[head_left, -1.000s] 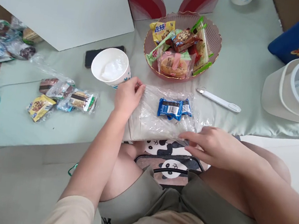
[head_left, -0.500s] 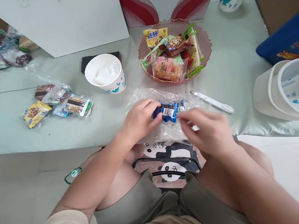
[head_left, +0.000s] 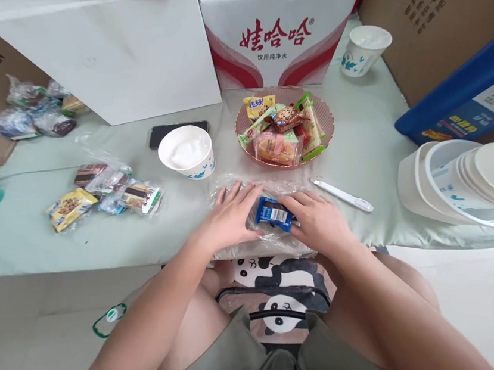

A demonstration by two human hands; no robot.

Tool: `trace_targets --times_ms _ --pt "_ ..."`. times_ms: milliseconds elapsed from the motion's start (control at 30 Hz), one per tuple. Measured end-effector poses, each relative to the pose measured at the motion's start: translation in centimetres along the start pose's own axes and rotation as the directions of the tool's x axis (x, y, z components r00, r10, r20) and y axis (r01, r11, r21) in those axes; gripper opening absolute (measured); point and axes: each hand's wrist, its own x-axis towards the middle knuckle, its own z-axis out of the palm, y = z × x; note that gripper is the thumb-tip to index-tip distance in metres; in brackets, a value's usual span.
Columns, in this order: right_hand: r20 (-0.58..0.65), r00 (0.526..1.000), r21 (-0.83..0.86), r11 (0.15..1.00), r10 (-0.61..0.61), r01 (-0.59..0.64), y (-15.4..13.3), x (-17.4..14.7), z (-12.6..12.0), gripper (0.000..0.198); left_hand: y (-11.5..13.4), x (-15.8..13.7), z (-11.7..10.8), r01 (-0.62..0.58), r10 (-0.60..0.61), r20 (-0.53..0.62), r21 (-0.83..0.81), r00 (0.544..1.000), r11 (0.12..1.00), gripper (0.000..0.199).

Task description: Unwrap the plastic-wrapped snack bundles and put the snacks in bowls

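Pale green cloth (head_left: 367, 158) covers the low table, with cardboard boxes standing behind it, one of them white and red (head_left: 273, 29). At the near edge lies a clear plastic bag (head_left: 262, 244), flat on the cloth, and a small blue snack packet (head_left: 274, 214) sits on or in it; whether the film covers the packet I cannot tell. The left hand (head_left: 233, 216) rests with spread fingers on the bag, touching the left end of the packet, and the right hand (head_left: 314, 220) lies on the other side and touches its right end; neither hand seems clenched, both press lightly and hold the packet between them. Behind them stands a pink bowl (head_left: 327, 120) with many wrapped snacks in it, so most of the snacks are not yet handled, I judge. To the left, a paper cup (head_left: 187, 152) stands near the bag, and a few packed snacks (head_left: 106, 189) in clear wrapping lie further left, which look already finished. A white clip (head_left: 341, 194) lies just right of the bag, unused.
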Motion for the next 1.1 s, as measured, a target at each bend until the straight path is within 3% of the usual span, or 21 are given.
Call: trace_targets --times_ms 100,167,267,367,467,567,733,867,933,1033,1100 --pt "-0.039 0.999 0.018 0.999 -0.029 0.030 0.3 -0.8 0.3 0.036 -0.4 -0.1 -0.2 -0.001 0.001 0.008 -0.002 1.000 1.000 0.105" --pt "-0.066 0.997 0.004 0.999 -0.048 0.049 0.3 -1.1 0.7 0.045 -0.5 -0.2 -0.1 0.002 -0.002 0.013 0.016 1.000 1.000 0.104" --pt "-0.085 0.991 -0.091 0.992 -0.100 0.092 0.0 -1.1 1.2 0.057 -0.4 -0.3 0.2 0.003 -0.004 0.011 0.068 1.000 0.998 0.084" --pt "-0.090 0.980 -0.135 0.977 -0.175 0.162 -0.4 -0.5 1.8 0.049 -0.3 -0.2 0.5 -0.004 0.005 -0.011 0.106 1.000 0.994 0.065" --pt "-0.124 0.973 -0.044 0.981 -0.194 0.189 -0.3 -0.3 2.1 0.045 -0.3 0.0 0.4 -0.003 0.003 -0.003 0.110 1.000 0.994 0.069" --pt "-0.246 0.959 0.095 0.981 -0.141 0.168 0.4 -1.1 2.1 0.044 -0.3 0.1 0.1 0.006 -0.008 0.018 0.084 1.000 0.996 0.084" --pt "-0.532 0.847 0.241 0.954 -0.023 0.177 1.4 -2.5 -0.2 0.050 -0.4 0.0 -0.4 0.019 -0.023 0.068 0.045 0.997 0.999 0.094" --pt "-0.635 0.772 0.118 0.987 -0.007 0.106 2.6 1.4 -4.1 0.045 -0.2 -0.1 -0.7 0.026 -0.032 0.115 0.050 0.993 0.998 0.100" --pt "-0.611 0.791 0.085 0.993 -0.014 0.084 4.0 4.9 -5.7 0.047 -0.2 -0.1 -0.8 0.032 -0.038 0.127 0.050 0.991 0.998 0.101" --pt "-0.448 0.893 0.114 0.989 -0.036 0.097 6.3 9.4 -6.8 0.064 -0.3 -0.1 -0.9 0.041 -0.047 0.135 0.052 0.990 0.998 0.101" --pt "-0.368 0.929 0.133 0.986 -0.048 0.103 7.2 10.8 -7.0 0.068 -0.3 -0.1 -0.9 0.038 -0.045 0.132 0.053 0.990 0.998 0.101"
